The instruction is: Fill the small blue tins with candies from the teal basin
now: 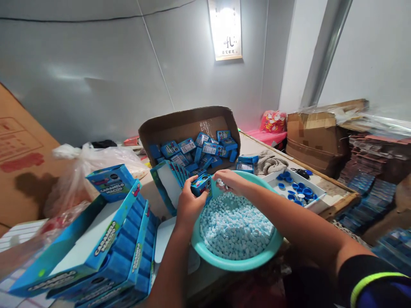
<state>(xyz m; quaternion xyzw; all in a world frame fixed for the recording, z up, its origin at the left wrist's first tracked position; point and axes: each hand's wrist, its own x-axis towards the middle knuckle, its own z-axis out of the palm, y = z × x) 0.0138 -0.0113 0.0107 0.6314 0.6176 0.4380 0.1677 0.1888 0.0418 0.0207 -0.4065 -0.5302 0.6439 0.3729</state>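
Note:
My left hand (189,206) is shut on a small blue candy box (201,186), held over the rim of a teal plastic basin (236,264). My right hand (230,181) pinches a few pale candies (221,184) just above the box's top. The basin is heaped with small white-and-blue candies (236,229) below both hands. Behind them, an open cardboard carton (189,124) holds several matching small boxes (186,146). Blue "Caramelo Macizo" display cartons (105,244) are stacked at the lower left.
A white tray of blue caps (297,190) sits right of the basin, beside a grey cloth (271,162). A clear plastic bag (86,179) lies at the left. Stacked cardboard (313,137) and piled flattened blue packaging (366,179) stand at the right, against a pale wall (86,55).

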